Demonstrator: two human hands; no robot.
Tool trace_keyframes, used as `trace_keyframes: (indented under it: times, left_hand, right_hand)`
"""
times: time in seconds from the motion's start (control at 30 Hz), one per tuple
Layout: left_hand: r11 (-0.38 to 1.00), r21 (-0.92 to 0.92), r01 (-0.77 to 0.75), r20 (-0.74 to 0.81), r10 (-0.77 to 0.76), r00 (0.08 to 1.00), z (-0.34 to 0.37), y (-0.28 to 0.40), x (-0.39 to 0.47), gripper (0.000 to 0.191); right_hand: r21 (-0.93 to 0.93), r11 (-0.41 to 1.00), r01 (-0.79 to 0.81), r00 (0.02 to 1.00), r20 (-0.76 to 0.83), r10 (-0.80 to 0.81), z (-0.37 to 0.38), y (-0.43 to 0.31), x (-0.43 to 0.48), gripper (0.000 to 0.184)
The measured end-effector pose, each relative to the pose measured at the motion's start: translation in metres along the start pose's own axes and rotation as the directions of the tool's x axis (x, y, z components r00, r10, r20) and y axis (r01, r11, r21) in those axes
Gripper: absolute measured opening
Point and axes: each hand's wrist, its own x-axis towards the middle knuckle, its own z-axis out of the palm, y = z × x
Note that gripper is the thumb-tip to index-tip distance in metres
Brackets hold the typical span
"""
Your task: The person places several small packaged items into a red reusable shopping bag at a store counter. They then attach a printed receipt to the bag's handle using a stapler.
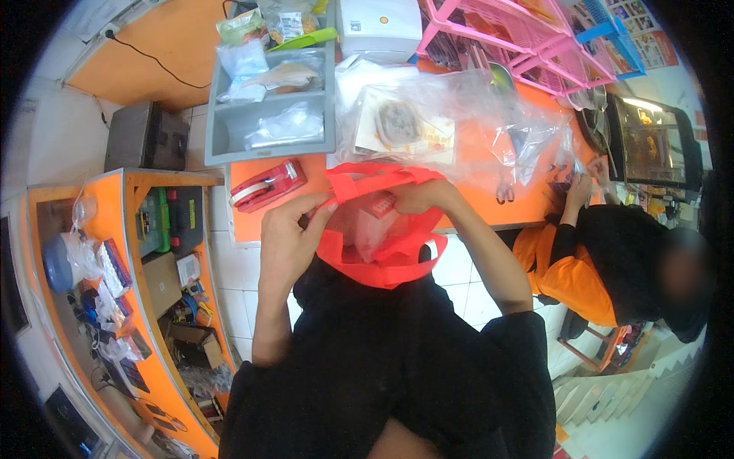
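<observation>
A red fabric tote bag hangs with its mouth up, between my body and the orange table. My left hand pinches the bag's rim at its left side. My right hand reaches over the rim into the bag, its fingertips by a plastic-wrapped box with red and white print; whether they grip it cannot be told. Left of the bag's handles, a red tape dispenser lies on the table. Behind the bag, a clear round-cornered container rests on a printed white sheet under clear plastic bags.
A grey divided tray with packets stands back left, beside a white box-shaped device. Pink plastic racks stand back right. Scissors lie near a co-worker in black and orange. An orange shelf unit is at the left.
</observation>
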Motion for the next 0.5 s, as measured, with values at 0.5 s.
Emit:
trace_keyframes:
  times: [0.5]
  left_hand:
    - [0.998, 0.016, -0.053, 0.0, 0.053, 0.999, 0.0, 0.006, 0.002, 0.025]
  right_hand:
    - [0.402, 0.856, -0.325, 0.894, -0.163, 0.417, 0.089, 0.039, 0.002, 0.045]
